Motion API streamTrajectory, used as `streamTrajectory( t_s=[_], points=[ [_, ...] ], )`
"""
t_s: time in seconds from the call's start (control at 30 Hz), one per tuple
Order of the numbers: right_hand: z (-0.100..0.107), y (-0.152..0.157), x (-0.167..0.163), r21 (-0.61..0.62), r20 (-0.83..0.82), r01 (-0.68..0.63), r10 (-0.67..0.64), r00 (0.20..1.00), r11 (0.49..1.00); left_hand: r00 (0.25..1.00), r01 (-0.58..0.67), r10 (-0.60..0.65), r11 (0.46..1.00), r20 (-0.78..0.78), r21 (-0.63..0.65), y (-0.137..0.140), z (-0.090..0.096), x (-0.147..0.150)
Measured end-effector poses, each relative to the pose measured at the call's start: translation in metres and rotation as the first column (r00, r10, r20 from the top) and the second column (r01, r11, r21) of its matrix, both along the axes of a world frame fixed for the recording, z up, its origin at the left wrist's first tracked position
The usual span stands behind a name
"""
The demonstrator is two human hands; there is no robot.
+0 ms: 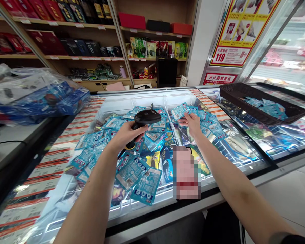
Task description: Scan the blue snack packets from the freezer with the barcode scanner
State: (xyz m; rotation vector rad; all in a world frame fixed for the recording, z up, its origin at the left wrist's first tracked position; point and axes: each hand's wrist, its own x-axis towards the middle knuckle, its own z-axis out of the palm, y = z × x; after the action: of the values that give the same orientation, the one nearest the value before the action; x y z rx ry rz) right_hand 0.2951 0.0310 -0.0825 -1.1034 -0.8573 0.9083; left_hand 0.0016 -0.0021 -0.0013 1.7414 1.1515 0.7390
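My left hand (pixel 128 135) is wrapped round the handle of a black barcode scanner (pixel 147 117), whose head points away to the right. In my right hand (pixel 191 122) is a blue packet (pixel 179 111), pinched by its edge over the right part of the freezer. Many more blue packets (pixel 138 176) lie loosely spread over the glass and white wire dividers, some around the scanner and several beneath my right hand. A phone (pixel 187 173) with a blurred screen rests near the front edge, between my forearms.
The chest freezer (pixel 213 203) has a metal front rim. A dark basket (pixel 231 91) with blue packets stands at right. Plastic-wrapped boxes (pixel 38 95) sit at left. Price labels (pixel 76 135) line the glass. Behind are stocked shelves (pixel 78 25).
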Motion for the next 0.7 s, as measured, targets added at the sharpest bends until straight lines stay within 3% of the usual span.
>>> streamTrajectory(
  t_s=[0.27,0.57,0.7],
  points=[
    [0.003,0.003,0.018,0.006,0.208,0.237,-0.233,0.950,0.972,0.971,-0.181,0.173,0.983,0.164,0.038,0.007,-0.003,-0.010],
    [0.005,-0.002,0.046,0.143,0.596,0.511,-0.486,0.640,0.848,0.957,-0.241,0.233,0.970,0.174,0.023,0.007,0.000,-0.011],
    [0.005,0.001,0.051,0.158,0.643,0.547,-0.506,0.575,0.822,0.960,-0.235,0.225,0.971,0.169,0.039,0.006,-0.001,-0.011]
  ],
)
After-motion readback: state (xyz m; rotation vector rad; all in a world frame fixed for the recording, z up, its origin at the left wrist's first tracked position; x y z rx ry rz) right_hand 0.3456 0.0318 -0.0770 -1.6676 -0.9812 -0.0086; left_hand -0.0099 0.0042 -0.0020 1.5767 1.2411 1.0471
